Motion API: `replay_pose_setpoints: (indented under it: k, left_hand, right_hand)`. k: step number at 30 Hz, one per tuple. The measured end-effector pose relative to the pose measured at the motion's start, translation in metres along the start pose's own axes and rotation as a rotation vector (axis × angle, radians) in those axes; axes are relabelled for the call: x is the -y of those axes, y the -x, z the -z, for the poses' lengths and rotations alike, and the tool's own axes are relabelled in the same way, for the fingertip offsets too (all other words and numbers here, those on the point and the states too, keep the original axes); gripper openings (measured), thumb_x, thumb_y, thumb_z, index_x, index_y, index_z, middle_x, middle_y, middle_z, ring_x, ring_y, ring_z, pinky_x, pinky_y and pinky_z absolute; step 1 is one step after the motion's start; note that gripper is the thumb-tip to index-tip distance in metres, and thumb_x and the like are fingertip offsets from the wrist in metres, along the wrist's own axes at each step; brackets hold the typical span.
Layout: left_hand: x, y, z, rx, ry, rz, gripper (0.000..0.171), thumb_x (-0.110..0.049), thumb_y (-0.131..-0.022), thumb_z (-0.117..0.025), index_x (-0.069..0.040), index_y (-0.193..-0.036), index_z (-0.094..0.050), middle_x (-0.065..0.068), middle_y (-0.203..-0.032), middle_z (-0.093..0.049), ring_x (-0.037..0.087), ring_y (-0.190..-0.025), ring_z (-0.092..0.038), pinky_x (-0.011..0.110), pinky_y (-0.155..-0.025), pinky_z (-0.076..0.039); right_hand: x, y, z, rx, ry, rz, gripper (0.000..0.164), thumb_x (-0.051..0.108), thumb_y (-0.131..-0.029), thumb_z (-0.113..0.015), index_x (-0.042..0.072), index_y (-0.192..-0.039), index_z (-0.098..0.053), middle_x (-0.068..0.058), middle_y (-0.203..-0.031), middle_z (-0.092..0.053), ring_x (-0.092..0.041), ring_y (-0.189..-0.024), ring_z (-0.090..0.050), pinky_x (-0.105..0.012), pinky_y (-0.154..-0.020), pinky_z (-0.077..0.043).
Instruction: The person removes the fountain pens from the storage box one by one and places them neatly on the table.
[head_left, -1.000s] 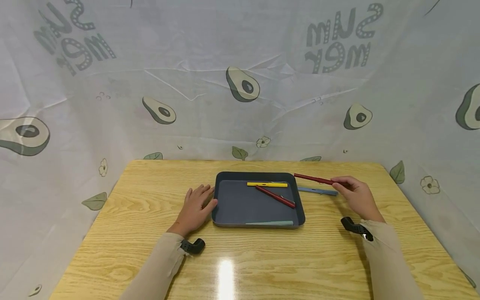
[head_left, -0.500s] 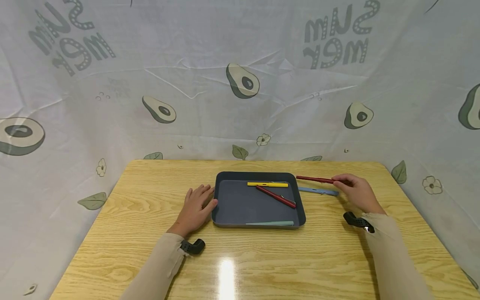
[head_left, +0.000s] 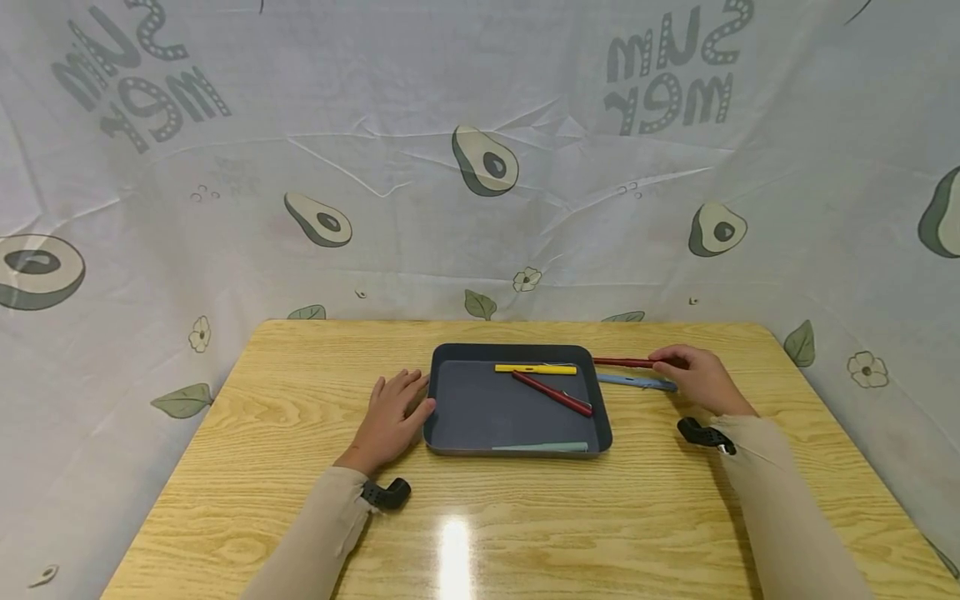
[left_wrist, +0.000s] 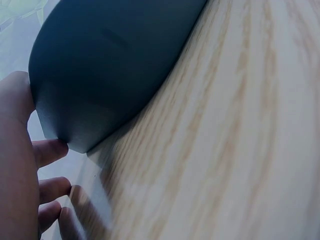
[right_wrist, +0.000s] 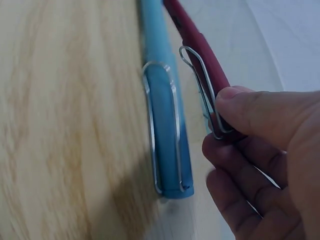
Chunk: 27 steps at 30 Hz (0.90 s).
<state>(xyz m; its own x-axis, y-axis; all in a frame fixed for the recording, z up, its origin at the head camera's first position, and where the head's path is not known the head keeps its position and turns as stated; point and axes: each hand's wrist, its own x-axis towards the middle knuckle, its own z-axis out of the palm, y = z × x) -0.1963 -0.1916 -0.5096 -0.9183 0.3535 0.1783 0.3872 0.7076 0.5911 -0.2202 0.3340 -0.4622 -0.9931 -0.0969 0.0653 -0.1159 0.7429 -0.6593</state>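
Observation:
My right hand (head_left: pixel 697 377) pinches a dark red pen (right_wrist: pixel 212 70) by its clip end, between thumb and fingers. This pen lies just behind a blue pen (head_left: pixel 636 382) on the table, right of the tray. In the right wrist view the blue pen's wire clip (right_wrist: pixel 175 130) faces up. My left hand (head_left: pixel 386 421) rests at the left side of a dark grey tray (head_left: pixel 480 451), thumb and fingertips touching its wall. Inside the tray are a yellow pen (head_left: pixel 535 369), a second red pen (head_left: pixel 551 393) lying aslant, and a pale green pen (head_left: pixel 540 447) along the front wall.
The wooden table (head_left: pixel 525 533) carries the tray near its far side. Behind it hangs a white curtain (head_left: pixel 390 250) printed with avocados, which also runs along both sides. Black wrist cameras sit on both sleeves.
My right hand has lowered the red pen and brought it slightly left, closer to the table behind the blue pen. The left hand and the tray stay in place.

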Motion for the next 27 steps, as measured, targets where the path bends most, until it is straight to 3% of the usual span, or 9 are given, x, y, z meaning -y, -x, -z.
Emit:
replay_pose_setpoints:
  k: [16,24,27]
  left_hand:
    - [-0.003,-0.001,0.002,-0.002,0.006,0.006,0.060,-0.048,-0.108,-0.050,-0.014,-0.157,-0.048,0.016,-0.163,-0.039,0.038,-0.155,-0.026,0.061,-0.126,-0.002]
    - [-0.003,-0.001,0.002,0.000,0.005,0.008,0.060,-0.048,-0.108,-0.050,-0.012,-0.157,-0.047,0.016,-0.163,-0.039,0.038,-0.155,-0.025,0.061,-0.126,-0.002]
    - [-0.004,0.000,0.004,0.001,0.002,0.010,0.060,-0.047,-0.108,-0.050,-0.012,-0.156,-0.048,0.017,-0.163,-0.040,0.039,-0.155,-0.025,0.061,-0.126,-0.002]
  right_hand:
    - [-0.001,-0.004,0.001,0.073,0.045,-0.007,0.023,0.012,-0.107,-0.059,0.000,-0.122,-0.071,-0.022,-0.119,-0.070,-0.034,-0.103,-0.067,-0.046,-0.084,-0.056]
    - [0.004,-0.001,0.007,0.062,0.055,-0.018,0.029,0.018,-0.109,-0.057,0.000,-0.129,-0.067,-0.022,-0.121,-0.068,-0.037,-0.106,-0.064,-0.043,-0.079,-0.055]
    - [0.008,0.001,0.009,0.032,0.041,-0.029,0.034,0.021,-0.110,-0.055,-0.001,-0.134,-0.063,-0.024,-0.128,-0.065,-0.044,-0.117,-0.059,-0.055,-0.088,-0.054]
